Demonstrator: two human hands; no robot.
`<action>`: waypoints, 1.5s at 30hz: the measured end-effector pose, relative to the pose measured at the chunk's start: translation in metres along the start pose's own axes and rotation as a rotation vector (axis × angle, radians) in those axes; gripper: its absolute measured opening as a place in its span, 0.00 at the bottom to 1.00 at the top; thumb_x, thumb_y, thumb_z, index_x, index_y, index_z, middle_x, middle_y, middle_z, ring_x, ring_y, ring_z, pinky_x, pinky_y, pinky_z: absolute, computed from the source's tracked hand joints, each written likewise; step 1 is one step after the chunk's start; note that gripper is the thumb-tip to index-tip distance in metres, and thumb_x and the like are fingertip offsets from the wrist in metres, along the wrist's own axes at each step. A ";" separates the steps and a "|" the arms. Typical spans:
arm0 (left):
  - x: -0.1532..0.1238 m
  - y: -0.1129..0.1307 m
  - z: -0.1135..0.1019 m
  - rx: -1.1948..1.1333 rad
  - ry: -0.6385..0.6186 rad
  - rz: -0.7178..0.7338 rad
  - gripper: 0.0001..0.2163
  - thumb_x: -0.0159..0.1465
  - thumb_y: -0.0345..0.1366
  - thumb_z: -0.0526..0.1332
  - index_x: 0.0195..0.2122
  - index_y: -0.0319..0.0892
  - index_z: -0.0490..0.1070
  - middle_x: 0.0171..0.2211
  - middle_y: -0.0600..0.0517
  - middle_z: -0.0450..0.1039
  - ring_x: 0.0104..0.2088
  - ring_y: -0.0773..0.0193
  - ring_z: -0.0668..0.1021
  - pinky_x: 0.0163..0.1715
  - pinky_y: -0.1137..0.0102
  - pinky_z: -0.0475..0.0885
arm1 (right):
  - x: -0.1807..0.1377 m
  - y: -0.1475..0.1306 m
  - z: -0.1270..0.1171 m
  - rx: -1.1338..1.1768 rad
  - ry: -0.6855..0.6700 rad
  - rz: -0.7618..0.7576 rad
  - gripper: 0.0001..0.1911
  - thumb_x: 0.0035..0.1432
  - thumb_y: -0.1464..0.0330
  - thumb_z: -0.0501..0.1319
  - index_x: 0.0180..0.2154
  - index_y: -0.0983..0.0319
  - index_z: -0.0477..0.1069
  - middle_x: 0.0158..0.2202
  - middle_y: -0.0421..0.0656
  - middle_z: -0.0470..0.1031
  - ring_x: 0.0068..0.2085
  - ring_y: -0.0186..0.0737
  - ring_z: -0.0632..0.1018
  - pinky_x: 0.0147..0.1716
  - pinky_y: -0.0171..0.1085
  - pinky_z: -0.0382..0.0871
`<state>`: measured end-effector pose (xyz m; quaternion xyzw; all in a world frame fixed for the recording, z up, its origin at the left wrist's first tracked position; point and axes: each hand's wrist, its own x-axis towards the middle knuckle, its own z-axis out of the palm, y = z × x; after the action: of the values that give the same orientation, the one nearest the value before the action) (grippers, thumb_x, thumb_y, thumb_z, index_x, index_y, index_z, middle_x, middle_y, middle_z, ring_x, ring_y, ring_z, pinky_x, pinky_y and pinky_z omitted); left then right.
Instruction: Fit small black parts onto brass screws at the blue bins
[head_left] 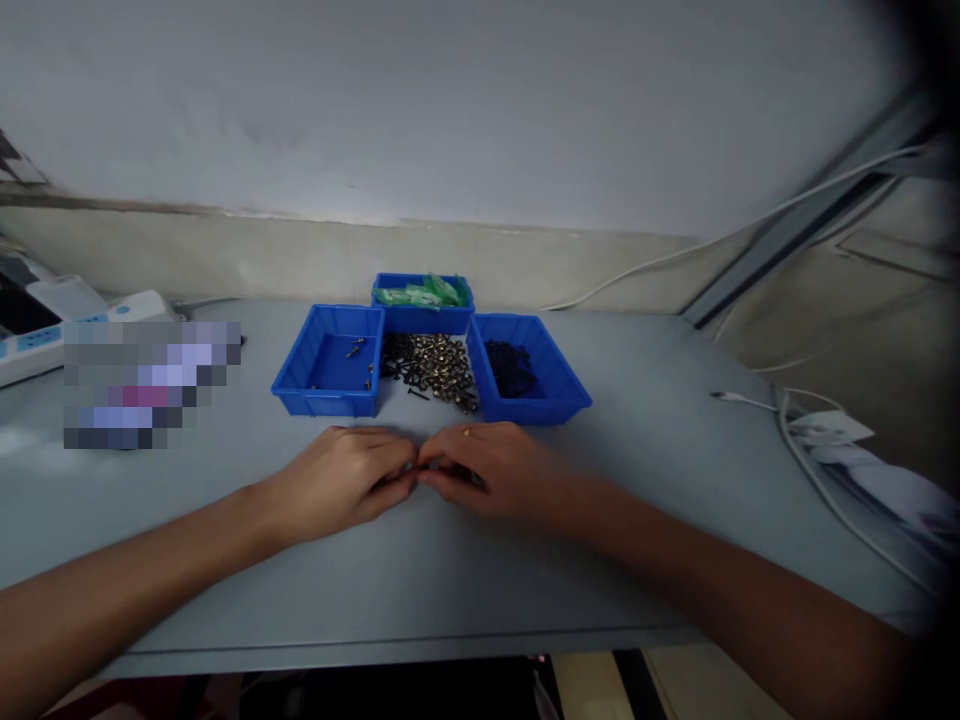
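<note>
My left hand and my right hand meet fingertip to fingertip above the grey table, both pinched closed. Whatever lies between the fingertips is too small and hidden to name. Just beyond them lies a pile of brass-coloured metal pieces, with dark screws at its left side. The left blue bin holds a few small metal pieces. In the right blue bin sits a heap of small black parts. Behind the pile, a third blue bin contains green plastic bags.
A blurred-out object lies on the table at left, near a white power strip. White cables and a plug run along the right edge. A wall closes off the back, and a metal post rises at right.
</note>
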<state>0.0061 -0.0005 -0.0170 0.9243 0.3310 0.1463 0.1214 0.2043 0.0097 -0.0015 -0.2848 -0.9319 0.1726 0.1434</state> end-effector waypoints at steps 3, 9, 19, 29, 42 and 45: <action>0.001 0.000 -0.001 -0.014 0.015 -0.010 0.07 0.61 0.32 0.52 0.26 0.39 0.62 0.25 0.55 0.65 0.26 0.69 0.69 0.26 0.74 0.62 | 0.000 0.001 -0.003 -0.025 -0.010 0.020 0.09 0.58 0.66 0.51 0.36 0.62 0.67 0.31 0.41 0.73 0.31 0.34 0.72 0.31 0.33 0.61; 0.002 0.001 -0.005 0.037 0.053 -0.148 0.08 0.61 0.34 0.52 0.28 0.40 0.65 0.22 0.55 0.64 0.24 0.69 0.69 0.24 0.74 0.62 | 0.003 0.004 -0.009 -0.110 -0.020 0.130 0.08 0.58 0.67 0.51 0.37 0.61 0.67 0.31 0.40 0.73 0.31 0.34 0.72 0.30 0.33 0.60; 0.000 0.000 -0.007 0.126 0.124 -0.015 0.10 0.64 0.34 0.48 0.31 0.39 0.67 0.25 0.53 0.68 0.28 0.67 0.71 0.29 0.72 0.65 | 0.004 0.005 -0.004 -0.132 -0.104 0.117 0.11 0.60 0.67 0.48 0.32 0.63 0.67 0.31 0.41 0.72 0.30 0.34 0.72 0.30 0.33 0.62; 0.000 0.003 -0.007 0.150 0.186 0.075 0.11 0.64 0.34 0.48 0.31 0.39 0.68 0.23 0.53 0.66 0.25 0.68 0.70 0.26 0.73 0.63 | 0.005 0.005 -0.001 -0.102 -0.101 0.068 0.09 0.58 0.70 0.50 0.32 0.64 0.67 0.30 0.43 0.72 0.31 0.35 0.72 0.30 0.33 0.62; 0.002 0.001 -0.011 -0.023 0.009 -0.132 0.09 0.63 0.32 0.47 0.30 0.39 0.65 0.24 0.53 0.66 0.26 0.68 0.70 0.26 0.73 0.63 | 0.000 0.006 -0.008 -0.024 0.004 0.111 0.14 0.55 0.75 0.47 0.44 0.64 0.61 0.38 0.46 0.70 0.37 0.37 0.71 0.36 0.37 0.63; 0.001 -0.002 -0.012 -0.043 -0.008 -0.143 0.10 0.63 0.32 0.46 0.30 0.39 0.64 0.24 0.52 0.66 0.26 0.68 0.71 0.26 0.73 0.63 | 0.000 0.009 -0.009 0.010 -0.021 0.086 0.23 0.49 0.82 0.45 0.47 0.62 0.60 0.41 0.46 0.68 0.40 0.36 0.70 0.39 0.37 0.64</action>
<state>0.0015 0.0026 -0.0065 0.8960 0.3925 0.1408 0.1527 0.2119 0.0186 0.0030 -0.3223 -0.9193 0.1865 0.1277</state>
